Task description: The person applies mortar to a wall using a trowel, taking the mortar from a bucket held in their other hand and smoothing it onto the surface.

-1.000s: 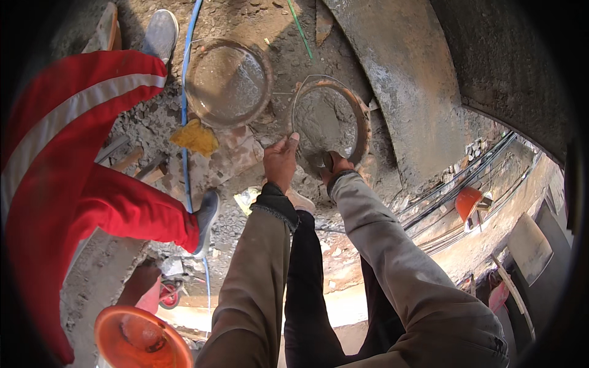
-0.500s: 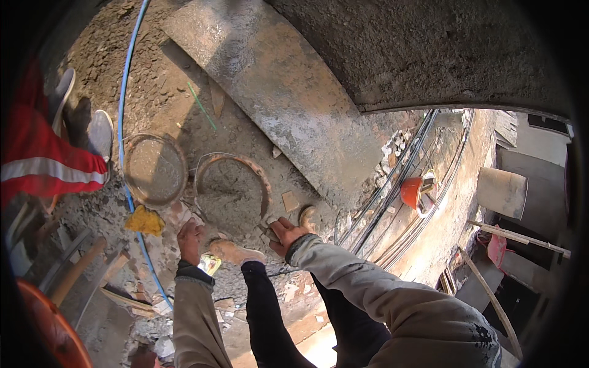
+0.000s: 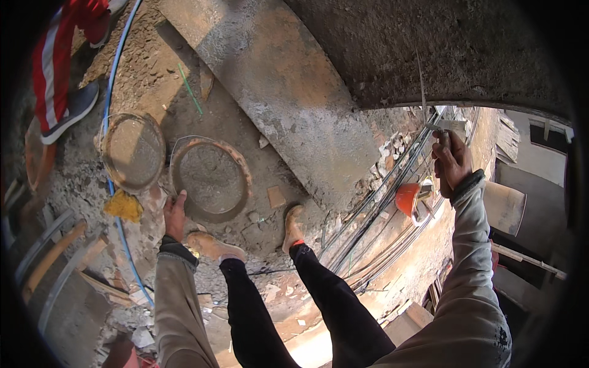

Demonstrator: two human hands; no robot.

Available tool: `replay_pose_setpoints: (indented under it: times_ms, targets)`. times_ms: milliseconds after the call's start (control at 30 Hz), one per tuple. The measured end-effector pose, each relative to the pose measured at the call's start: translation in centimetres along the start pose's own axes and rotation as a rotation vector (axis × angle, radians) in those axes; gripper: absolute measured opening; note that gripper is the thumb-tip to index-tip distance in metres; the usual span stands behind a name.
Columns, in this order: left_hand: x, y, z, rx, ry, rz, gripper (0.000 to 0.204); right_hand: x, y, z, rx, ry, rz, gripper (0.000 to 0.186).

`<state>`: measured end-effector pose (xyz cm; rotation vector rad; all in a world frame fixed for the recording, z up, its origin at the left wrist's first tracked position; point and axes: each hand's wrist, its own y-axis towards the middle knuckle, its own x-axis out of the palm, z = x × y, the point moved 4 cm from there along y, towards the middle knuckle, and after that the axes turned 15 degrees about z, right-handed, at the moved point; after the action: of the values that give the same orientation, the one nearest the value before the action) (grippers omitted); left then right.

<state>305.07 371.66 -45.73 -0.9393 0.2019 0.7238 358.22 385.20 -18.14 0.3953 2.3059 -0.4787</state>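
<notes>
My right hand is raised on the right, its fingers wrapped round the handle of a trowel. The trowel's blade appears as a thin line, edge-on, in front of the rough grey wall; whether it touches the wall I cannot tell. Low on the left, my left hand holds nothing, thumb and fingers apart. It is beside the near-left rim of a round bucket of wet grey mortar. A second bucket with grey, watery contents stands to its left.
A long mortar-smeared board slants across the ground. A blue hose runs down the left, near a yellow sponge-like lump. Dark cables and an orange hard hat lie right. Another person's shoe is at upper left.
My right hand has risen from beside the mortar bucket to the wall with the trowel. My left hand has shifted slightly up and its fingers have spread. The other person's feet have moved away.
</notes>
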Motion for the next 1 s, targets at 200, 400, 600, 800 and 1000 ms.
replay_pose_setpoints:
  times_ms: [200,400,600,800,1000]
  targets:
    - [2.8,1.5,-3.8,0.23,-0.09,-0.02,0.029,23.5,-12.1,1.4,-0.407,-0.659,-0.634,0.044]
    - [3.7,-2.1,-5.1,0.227,-0.183,0.013,0.026,42.1,-18.3,3.8,-0.115,-0.792,-0.744,0.049]
    - [0.3,-1.4,-7.7,-0.086,-0.362,-0.127,0.024,35.6,-17.9,5.1,-0.219,-0.538,-0.744,0.046]
    - [-1.0,0.0,-7.4,-0.315,-0.318,-0.225,0.032,31.3,-18.7,1.9,-0.4,-0.452,-0.73,0.047]
    - [-2.1,1.5,-9.1,-0.078,-0.322,-0.163,0.018,18.8,-16.2,-3.7,0.017,0.136,-0.932,0.031]
